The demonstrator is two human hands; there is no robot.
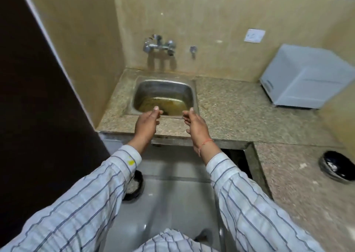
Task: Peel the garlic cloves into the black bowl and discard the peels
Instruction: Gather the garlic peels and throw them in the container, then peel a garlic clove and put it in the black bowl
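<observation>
Beige walls (211, 21), speckled stone counter (240, 113), grey glossy floor (172, 203).

The picture is rather dim and has a warm yellow tone. The light seems to come from above and in front, because the tap (159, 44) throws soft shadows down on the wall (211, 21) below it. The left side of the frame is almost black, with no detail there. A pale shine lies on the grey floor (172, 203) in the lower middle. The wide lens bends straight lines near the edges; the counter (240, 107) curves at the right side. The whole picture is a little soft and grainy. The striped sleeves (76, 203) at the bottom are blurred, and the dark bowl (337, 168) at the right edge is also unsharp.
</observation>
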